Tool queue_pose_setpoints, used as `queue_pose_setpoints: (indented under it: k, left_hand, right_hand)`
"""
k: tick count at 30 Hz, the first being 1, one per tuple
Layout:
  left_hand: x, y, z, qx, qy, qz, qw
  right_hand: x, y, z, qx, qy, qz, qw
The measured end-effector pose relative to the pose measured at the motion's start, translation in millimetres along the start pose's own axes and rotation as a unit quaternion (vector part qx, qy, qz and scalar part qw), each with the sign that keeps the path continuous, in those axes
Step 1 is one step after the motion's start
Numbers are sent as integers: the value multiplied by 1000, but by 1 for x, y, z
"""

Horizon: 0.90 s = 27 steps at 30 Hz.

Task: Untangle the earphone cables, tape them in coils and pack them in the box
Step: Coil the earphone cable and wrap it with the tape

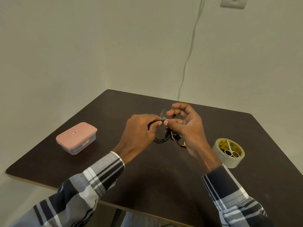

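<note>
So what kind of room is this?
Probably a plain room at home or a small office: a dark table pushed into a bare wall corner, a wall switch above, and a white cord running down the wall.

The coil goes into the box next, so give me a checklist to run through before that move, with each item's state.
1. Coil held: ok, left hand grips the black earphone coil.
2. Tape on coil: cannot tell, right hand pinches a clear tape piece at the coil; wrap unfinished.
3. Box open: not ok, pink lid is on.
4. Both hands free for lid: not ok.
5. Scissors out of the way: ok, resting on the tape roll.
</note>
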State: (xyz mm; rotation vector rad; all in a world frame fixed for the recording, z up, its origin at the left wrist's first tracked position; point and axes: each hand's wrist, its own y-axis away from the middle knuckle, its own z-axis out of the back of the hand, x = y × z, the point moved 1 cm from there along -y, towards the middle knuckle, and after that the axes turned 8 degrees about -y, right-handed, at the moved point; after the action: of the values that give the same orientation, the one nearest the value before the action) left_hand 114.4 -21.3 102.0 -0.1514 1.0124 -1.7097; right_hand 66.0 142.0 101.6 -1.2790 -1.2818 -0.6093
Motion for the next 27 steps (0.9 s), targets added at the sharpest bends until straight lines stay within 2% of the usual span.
queue_pose_setpoints:
  k: [6, 13, 20, 27]
  left_hand:
    - [4, 5, -3, 40, 65, 5, 997]
    - [0, 4, -4, 25, 209, 149, 966]
    - [-1, 5, -8, 3, 246, 201, 948]
    - [-6, 7, -6, -19, 261, 216, 941]
  right_hand:
    - [2, 3, 5, -7, 33, 17, 999]
    - [6, 7, 0, 13, 93, 41, 995]
    - [5, 11, -1, 5, 169, 58, 984]
    - [10, 16, -7, -19, 231, 86, 969]
